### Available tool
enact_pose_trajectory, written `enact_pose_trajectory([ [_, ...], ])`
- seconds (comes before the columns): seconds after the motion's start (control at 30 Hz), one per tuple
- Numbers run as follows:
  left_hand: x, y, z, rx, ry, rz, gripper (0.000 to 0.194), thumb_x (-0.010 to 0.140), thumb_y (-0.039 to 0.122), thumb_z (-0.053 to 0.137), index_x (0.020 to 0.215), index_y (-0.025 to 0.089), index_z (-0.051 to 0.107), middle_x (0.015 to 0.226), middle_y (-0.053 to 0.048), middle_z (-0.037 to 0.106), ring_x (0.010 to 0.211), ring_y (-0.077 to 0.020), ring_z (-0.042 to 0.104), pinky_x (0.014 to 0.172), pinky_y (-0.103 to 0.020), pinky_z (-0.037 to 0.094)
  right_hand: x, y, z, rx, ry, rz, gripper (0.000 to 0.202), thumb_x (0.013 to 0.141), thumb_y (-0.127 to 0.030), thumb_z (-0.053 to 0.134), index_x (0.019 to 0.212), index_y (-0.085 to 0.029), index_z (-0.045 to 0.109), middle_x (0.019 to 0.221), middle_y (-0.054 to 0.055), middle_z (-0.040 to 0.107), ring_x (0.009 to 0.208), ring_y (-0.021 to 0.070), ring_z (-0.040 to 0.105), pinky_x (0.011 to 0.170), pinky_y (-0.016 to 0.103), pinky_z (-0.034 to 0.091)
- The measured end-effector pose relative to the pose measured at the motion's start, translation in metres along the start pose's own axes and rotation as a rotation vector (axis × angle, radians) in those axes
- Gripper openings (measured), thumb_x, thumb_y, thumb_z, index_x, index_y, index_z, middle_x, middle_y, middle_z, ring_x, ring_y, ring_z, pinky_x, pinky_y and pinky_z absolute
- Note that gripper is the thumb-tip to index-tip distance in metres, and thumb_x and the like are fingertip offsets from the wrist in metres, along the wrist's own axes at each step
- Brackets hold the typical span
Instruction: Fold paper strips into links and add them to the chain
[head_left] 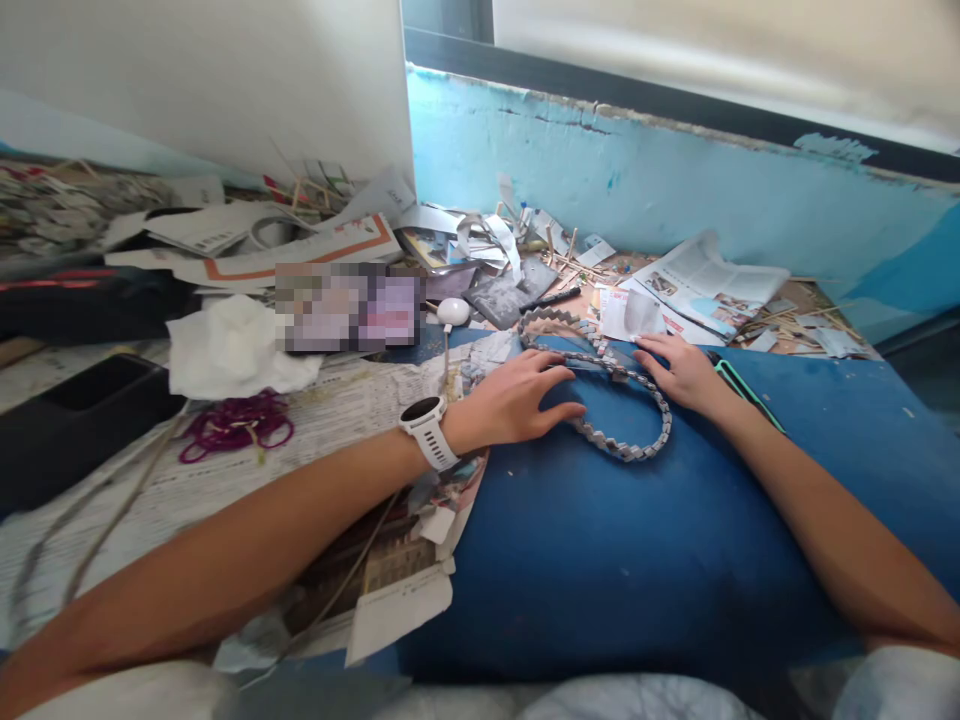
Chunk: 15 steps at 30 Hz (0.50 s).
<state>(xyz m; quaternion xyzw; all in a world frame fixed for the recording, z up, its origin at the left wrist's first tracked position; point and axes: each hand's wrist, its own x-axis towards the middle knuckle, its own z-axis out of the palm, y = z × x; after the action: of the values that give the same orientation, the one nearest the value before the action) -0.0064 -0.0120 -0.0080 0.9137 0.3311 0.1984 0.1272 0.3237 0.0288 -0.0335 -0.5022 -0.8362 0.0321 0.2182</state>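
Zigzag chain (630, 454) lies looped on blue tabletop (600, 560), btwn hands. L hand (517, 400) at its left side, thumb & fingers apart; R hand (686, 372) just right, fingers loosely spread, no grip. Prob. positioning stage; lifting it'd need a pinch.

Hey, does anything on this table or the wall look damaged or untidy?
Yes. The blue wall is cracked and chipped along its top edge. Below it, thin sticks and paper scraps lie strewn, and the purple cord on the newspaper is tangled.
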Motion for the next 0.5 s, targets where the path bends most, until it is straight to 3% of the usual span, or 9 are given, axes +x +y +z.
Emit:
enact_pose_trajectory([
  [0.1,0.007,-0.017,0.002,0.013,0.059,-0.03,0.064,0.098,0.06,0.058,0.142,0.013,0.061,0.155,-0.024,0.05,0.142,-0.0386,0.05,0.118,-0.055,0.042,0.0,-0.003,-0.003,0.012,0.075,0.015,0.039,0.103,-0.042,0.055,0.124,-0.016,0.075,0.13,0.015,0.074,0.125,0.0305,0.068,0.113,0.049,0.049],
  [0.17,0.011,-0.026,0.002,0.036,0.118,-0.041,0.063,0.097,0.057,0.06,0.14,0.011,0.062,0.154,-0.025,0.049,0.148,-0.0395,0.044,0.121,-0.056,0.04,0.001,-0.005,-0.008,0.024,0.162,0.04,0.035,0.102,-0.04,0.057,0.122,-0.017,0.075,0.128,0.014,0.075,0.124,0.0302,0.068,0.114,0.048,0.049],
  [0.37,0.011,-0.032,0.004,-0.07,0.139,0.065,0.037,0.103,0.042,0.057,0.121,0.013,0.072,0.133,-0.019,0.068,0.125,-0.0304,0.066,0.11,-0.047,0.052,-0.002,-0.014,-0.026,0.06,0.432,0.167,0.024,0.099,-0.038,0.061,0.109,-0.02,0.073,0.108,0.014,0.077,0.1,0.0296,0.075,0.093,0.046,0.059],
  [0.5,0.007,-0.019,0.005,-0.203,0.162,0.089,0.032,0.102,0.038,0.06,0.124,0.017,0.072,0.127,-0.016,0.073,0.119,-0.0287,0.069,0.106,-0.046,0.055,-0.002,-0.029,-0.033,0.412,0.516,0.273,0.031,0.089,-0.038,0.078,0.117,-0.025,0.073,0.11,0.008,0.077,0.09,0.0237,0.076,0.085,0.041,0.063],
])
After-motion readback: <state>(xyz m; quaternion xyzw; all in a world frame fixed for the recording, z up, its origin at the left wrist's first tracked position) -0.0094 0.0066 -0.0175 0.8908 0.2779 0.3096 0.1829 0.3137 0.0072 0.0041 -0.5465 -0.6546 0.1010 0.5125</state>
